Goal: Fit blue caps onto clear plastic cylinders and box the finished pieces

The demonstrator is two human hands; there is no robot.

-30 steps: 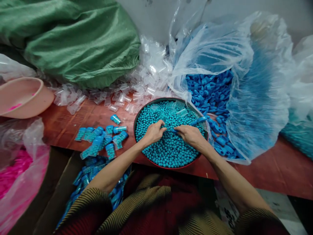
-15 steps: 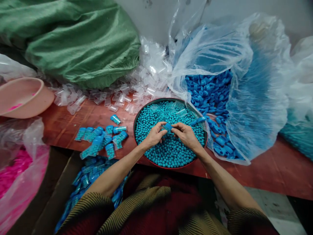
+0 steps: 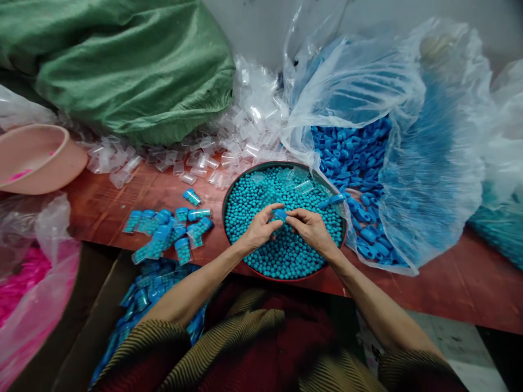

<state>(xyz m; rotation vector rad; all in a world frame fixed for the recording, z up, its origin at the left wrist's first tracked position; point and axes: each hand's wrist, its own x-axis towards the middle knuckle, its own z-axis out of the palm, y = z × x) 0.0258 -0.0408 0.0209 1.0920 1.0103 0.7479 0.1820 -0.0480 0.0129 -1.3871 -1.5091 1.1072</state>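
Note:
Over a round tray (image 3: 225, 218) of small turquoise beads (image 3: 286, 253), my two hands meet around a little clear bottle with a blue cap (image 3: 280, 215). My right hand (image 3: 309, 227) pinches the capped end between thumb and fingertips. The bottle lies between the thumb and forefinger of my left hand (image 3: 261, 227), whose grip looks loose. What the bottle contains is too small to tell. A clear empty tube (image 3: 303, 188) rests on the beads at the back of the tray. A blue cap (image 3: 335, 200) lies at the tray's right rim.
Filled, capped bottles (image 3: 163, 231) cluster left of the tray; more fill a box (image 3: 151, 291) below the edge. Clear tubes (image 3: 245, 141) are heaped behind. A plastic bag (image 3: 429, 163) of blue caps (image 3: 351, 152) stands right. A pink basin (image 3: 44, 160) and green sack (image 3: 139, 71) are left.
My left thumb and forefinger have spread apart around the bottle. The bottle has tilted and moved slightly down, with my right fingers still on the cap.

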